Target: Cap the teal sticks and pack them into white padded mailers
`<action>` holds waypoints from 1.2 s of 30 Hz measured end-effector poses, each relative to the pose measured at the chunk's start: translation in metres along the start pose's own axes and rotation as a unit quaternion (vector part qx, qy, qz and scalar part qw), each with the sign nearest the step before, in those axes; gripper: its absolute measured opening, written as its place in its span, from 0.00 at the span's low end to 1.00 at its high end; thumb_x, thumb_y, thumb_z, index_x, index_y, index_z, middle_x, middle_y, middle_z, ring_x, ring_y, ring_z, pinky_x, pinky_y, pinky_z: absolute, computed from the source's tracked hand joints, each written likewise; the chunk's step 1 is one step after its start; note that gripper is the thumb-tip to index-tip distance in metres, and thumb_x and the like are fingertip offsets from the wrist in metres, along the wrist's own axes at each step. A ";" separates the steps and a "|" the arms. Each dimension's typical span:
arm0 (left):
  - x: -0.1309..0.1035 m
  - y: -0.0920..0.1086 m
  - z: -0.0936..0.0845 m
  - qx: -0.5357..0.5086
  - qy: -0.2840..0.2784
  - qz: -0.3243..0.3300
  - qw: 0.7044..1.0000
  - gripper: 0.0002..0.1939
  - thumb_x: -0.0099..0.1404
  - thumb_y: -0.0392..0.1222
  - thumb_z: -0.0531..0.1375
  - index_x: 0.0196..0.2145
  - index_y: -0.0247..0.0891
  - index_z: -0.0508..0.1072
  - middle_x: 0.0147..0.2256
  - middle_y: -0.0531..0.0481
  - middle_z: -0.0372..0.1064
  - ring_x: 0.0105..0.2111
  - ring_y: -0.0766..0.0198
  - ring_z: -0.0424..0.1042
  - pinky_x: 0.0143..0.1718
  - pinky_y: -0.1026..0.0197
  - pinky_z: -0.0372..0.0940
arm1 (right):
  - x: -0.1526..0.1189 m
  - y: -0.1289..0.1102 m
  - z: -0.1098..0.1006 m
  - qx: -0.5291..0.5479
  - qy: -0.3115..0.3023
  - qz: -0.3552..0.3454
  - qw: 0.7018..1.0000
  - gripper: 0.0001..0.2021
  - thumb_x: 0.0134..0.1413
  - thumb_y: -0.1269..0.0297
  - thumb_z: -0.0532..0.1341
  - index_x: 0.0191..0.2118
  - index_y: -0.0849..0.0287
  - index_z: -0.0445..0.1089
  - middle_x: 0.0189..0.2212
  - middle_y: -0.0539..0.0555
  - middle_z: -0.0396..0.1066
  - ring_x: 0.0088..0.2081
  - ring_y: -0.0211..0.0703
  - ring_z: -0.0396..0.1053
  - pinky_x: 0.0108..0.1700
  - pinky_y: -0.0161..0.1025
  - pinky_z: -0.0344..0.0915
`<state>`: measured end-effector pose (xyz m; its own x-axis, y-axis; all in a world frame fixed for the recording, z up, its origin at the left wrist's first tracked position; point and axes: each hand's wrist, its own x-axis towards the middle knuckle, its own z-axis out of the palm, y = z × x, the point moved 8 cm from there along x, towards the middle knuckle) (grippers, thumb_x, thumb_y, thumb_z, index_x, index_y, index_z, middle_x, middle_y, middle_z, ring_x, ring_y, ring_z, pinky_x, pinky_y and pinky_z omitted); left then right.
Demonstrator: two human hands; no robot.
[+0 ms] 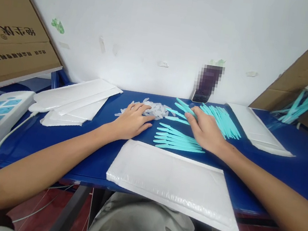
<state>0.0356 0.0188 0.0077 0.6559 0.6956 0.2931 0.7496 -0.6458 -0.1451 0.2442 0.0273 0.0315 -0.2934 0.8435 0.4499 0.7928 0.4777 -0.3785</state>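
My left hand (132, 120) is open, palm down, its fingers resting at the near side of a pile of small translucent caps (159, 110). My right hand (208, 129) has its fingers closed on turquoise eyebrow razors (183, 106), whose slim ends stick out to the left; the fingers hide how many it holds. Just below that hand, several more razors lie in a neat row (177, 140). Behind it and to the right is a larger heap of turquoise razors (223, 121). A white padded envelope (173, 179) lies flat at the near table edge.
White padded envelopes (80, 99) lie at left beside a white power strip (2, 113) with a cable. Another envelope (260, 130) is at right. A phone (201, 96) leans on the wall. Cardboard boxes (20, 24) flank the blue table (300, 178); a clear tub (301, 105) holds razors.
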 end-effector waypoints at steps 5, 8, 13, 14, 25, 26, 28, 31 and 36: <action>0.004 0.003 -0.011 -0.020 0.036 -0.001 0.999 0.18 0.73 0.50 0.57 0.35 0.36 0.82 0.50 0.40 0.75 0.52 0.45 0.67 0.52 0.44 0.59 | -0.002 -0.005 0.008 0.003 -0.029 -0.025 0.999 0.13 0.70 0.54 0.48 0.34 0.52 0.57 0.23 0.49 0.62 0.27 0.47 0.62 0.33 0.41 0.51; 0.006 -0.003 -0.011 -0.066 0.033 -0.039 0.997 0.19 0.69 0.51 0.63 0.25 0.36 0.78 0.41 0.43 0.79 0.47 0.48 0.70 0.48 0.46 0.58 | -0.003 -0.007 0.012 0.002 -0.048 -0.034 0.998 0.15 0.71 0.53 0.47 0.32 0.52 0.55 0.23 0.49 0.62 0.26 0.46 0.60 0.32 0.41 0.50; 0.006 -0.007 -0.007 -0.166 0.017 -0.065 0.984 0.10 0.65 0.46 0.67 0.30 0.38 0.78 0.34 0.49 0.79 0.41 0.53 0.74 0.49 0.48 0.59 | -0.005 -0.012 0.016 -0.002 -0.070 -0.055 0.996 0.15 0.71 0.52 0.48 0.33 0.53 0.58 0.24 0.49 0.63 0.27 0.45 0.61 0.33 0.40 0.51; 0.005 -0.006 -0.007 -0.172 0.016 -0.058 0.983 0.07 0.65 0.44 0.66 0.32 0.38 0.78 0.34 0.49 0.79 0.40 0.54 0.74 0.48 0.49 0.60 | -0.005 -0.012 0.016 -0.004 -0.069 -0.056 0.996 0.15 0.71 0.52 0.48 0.34 0.53 0.59 0.24 0.49 0.63 0.27 0.45 0.61 0.33 0.40 0.51; -0.001 0.006 -0.011 -0.093 -0.001 -0.003 0.996 0.18 0.73 0.33 0.49 0.52 0.31 0.76 0.40 0.40 0.71 0.41 0.55 0.70 0.43 0.54 0.67 | -0.005 -0.014 0.011 0.007 -0.052 -0.055 0.997 0.15 0.71 0.52 0.48 0.33 0.53 0.57 0.24 0.49 0.63 0.26 0.44 0.60 0.32 0.40 0.50; -0.002 0.006 -0.014 -0.097 0.010 -0.004 0.995 0.18 0.73 0.32 0.48 0.51 0.31 0.76 0.40 0.40 0.70 0.41 0.56 0.69 0.43 0.54 0.67 | -0.005 -0.014 0.010 0.009 -0.047 -0.052 0.997 0.15 0.71 0.53 0.48 0.32 0.53 0.56 0.23 0.49 0.62 0.26 0.44 0.59 0.32 0.41 0.50; -0.003 0.007 -0.017 -0.113 0.027 0.000 0.993 0.19 0.73 0.32 0.48 0.49 0.32 0.77 0.40 0.40 0.69 0.40 0.56 0.69 0.42 0.54 0.68 | -0.005 -0.014 0.008 0.011 -0.039 -0.050 0.998 0.15 0.71 0.53 0.48 0.31 0.53 0.55 0.23 0.49 0.62 0.25 0.44 0.59 0.32 0.41 0.50; -0.004 0.011 -0.018 -0.142 0.035 0.021 0.989 0.19 0.73 0.31 0.47 0.51 0.31 0.75 0.40 0.41 0.66 0.38 0.58 0.68 0.40 0.55 0.69 | -0.005 -0.014 0.007 0.020 -0.035 -0.050 0.998 0.15 0.71 0.54 0.48 0.31 0.52 0.53 0.22 0.48 0.60 0.25 0.44 0.57 0.32 0.41 0.49; -0.006 0.020 -0.012 -0.149 0.010 0.062 0.987 0.21 0.73 0.31 0.47 0.60 0.32 0.69 0.46 0.38 0.64 0.40 0.60 0.68 0.42 0.58 0.68 | -0.004 -0.012 0.008 0.058 -0.036 -0.034 0.997 0.17 0.70 0.52 0.48 0.30 0.53 0.53 0.22 0.48 0.59 0.26 0.43 0.57 0.32 0.41 0.51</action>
<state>0.0458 -0.0022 0.0139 0.7365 0.6014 0.3096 0.6028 -0.7912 0.1028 0.2319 0.0203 0.0281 -0.3854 0.8217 0.4199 0.7040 0.5560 -0.4418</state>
